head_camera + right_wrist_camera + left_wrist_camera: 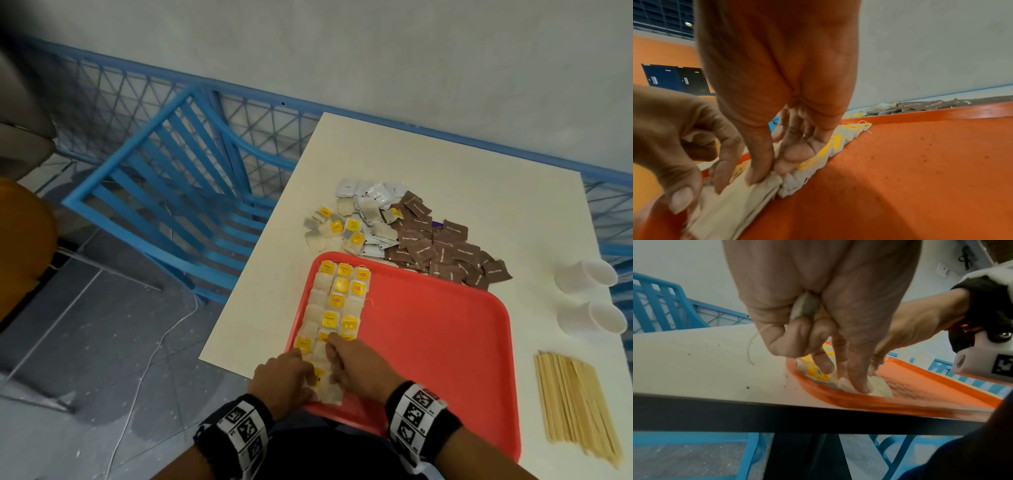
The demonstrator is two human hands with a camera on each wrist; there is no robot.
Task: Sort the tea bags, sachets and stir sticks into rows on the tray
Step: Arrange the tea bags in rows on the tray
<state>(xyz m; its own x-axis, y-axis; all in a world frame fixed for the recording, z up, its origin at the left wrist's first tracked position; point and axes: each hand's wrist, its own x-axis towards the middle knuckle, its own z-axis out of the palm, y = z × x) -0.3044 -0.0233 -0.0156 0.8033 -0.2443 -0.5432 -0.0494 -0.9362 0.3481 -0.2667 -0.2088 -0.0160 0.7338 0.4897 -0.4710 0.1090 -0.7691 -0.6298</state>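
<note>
A red tray (428, 325) lies on the white table (445, 164). Rows of yellow-tagged tea bags (339, 301) fill its left side. Both hands work at the tray's near-left corner. My left hand (305, 377) keeps one tea bag (804, 308) tucked in its curled fingers, its string hanging loose, while a straight finger (863, 384) presses a bag (879, 386) lying on the tray. My right hand (768, 175) pinches the edge of a tea bag (764, 183) at the near end of the rows. Loose tea bags (342, 226), white sachets (373, 195) and brown sachets (442, 250) are piled beyond the tray.
A bundle of wooden stir sticks (575, 407) lies right of the tray, with two white cups (585, 277) on their sides behind it. A blue slatted chair (171, 192) stands left of the table. The tray's near edge overhangs the table front.
</note>
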